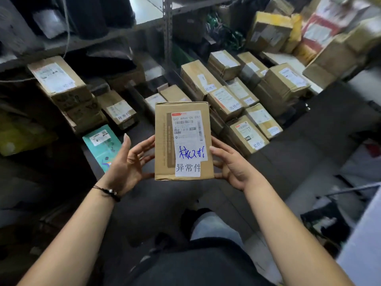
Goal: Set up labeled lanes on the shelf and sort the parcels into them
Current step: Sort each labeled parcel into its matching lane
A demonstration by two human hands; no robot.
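A small brown cardboard parcel [183, 141] is held up in front of me, its face toward the camera. It carries a white shipping label, blue handwriting and a white sticker with printed characters. My left hand [129, 162] grips its left edge with the fingers curled behind it. My right hand [228, 164] grips the right edge, thumb on the front. Beyond it, the low dark shelf [140, 129] holds more cardboard parcels [224, 102] with white stickers, packed in rows to the right, and a few parcels [119, 110] to the left.
A teal padded mailer [102, 143] lies at the shelf's front left. A large box [59, 81] stands at the left. A perforated metal upright [167, 27] divides the rack. Taped boxes [288, 29] pile up at the back right. My legs show below.
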